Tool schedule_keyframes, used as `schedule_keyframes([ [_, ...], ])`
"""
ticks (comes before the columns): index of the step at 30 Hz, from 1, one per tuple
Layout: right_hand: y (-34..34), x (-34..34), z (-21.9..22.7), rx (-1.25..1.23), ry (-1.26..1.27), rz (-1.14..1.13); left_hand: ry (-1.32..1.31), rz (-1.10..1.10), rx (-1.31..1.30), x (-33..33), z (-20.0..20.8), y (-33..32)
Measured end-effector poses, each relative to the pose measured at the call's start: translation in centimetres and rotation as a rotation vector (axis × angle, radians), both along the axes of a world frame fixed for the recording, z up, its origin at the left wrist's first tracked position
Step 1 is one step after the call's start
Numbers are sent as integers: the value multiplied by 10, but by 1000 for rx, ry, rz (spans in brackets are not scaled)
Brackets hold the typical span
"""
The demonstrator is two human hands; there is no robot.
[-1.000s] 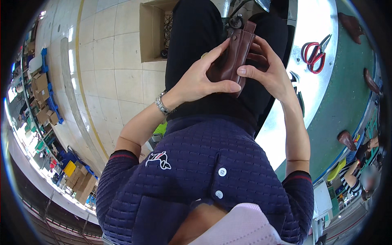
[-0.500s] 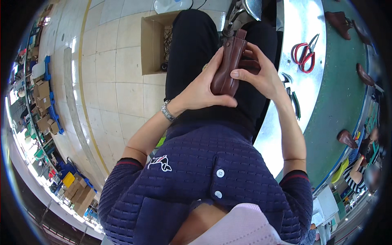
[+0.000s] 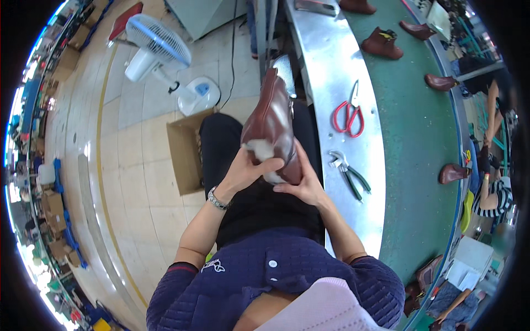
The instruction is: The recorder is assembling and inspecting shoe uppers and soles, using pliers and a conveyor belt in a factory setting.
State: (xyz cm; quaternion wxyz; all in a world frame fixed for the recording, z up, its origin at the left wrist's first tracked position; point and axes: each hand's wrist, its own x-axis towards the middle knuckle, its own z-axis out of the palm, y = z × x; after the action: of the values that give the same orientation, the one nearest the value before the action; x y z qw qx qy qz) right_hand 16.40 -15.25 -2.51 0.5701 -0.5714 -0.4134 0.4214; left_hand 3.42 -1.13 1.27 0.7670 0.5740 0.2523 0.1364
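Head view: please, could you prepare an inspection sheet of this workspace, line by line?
Surface: metal bench along the person's right side, beside a green surface.
Job's things: brown boot, held above the lap; whitish patch near its lower end, too blurred to identify.
Clutter: red-handled scissors and green-handled pliers lie on the bench.
Hands: left hand and right hand both hold the boot.
Cables: dark cable near the white fan.
Surroundings: open cardboard box on the floor; other people at far right.
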Motion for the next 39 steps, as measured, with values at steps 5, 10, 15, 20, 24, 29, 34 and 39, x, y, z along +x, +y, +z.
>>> schedule_keyframes([
  [5,-6,38,33,270,142,-461,-147,-179,619,52,27,12],
  [10,-33,142,7,82,-260,-1050,-1,-6,900,29,13,29],
  [15,-52,237,-11,-422,-864,-1142,132,315,547,-26,-18,42],
  [20,27,304,23,-361,-993,-861,246,361,395,-47,-20,30],
  [24,107,387,26,-448,-875,-776,268,329,314,-34,-15,22],
  [29,149,424,-8,-539,-922,-851,325,304,347,-37,-9,14],
  [34,105,426,-20,-178,-400,-935,338,298,293,-46,-13,12],
  [39,59,384,65,190,-482,-757,316,216,426,-28,4,29],
])
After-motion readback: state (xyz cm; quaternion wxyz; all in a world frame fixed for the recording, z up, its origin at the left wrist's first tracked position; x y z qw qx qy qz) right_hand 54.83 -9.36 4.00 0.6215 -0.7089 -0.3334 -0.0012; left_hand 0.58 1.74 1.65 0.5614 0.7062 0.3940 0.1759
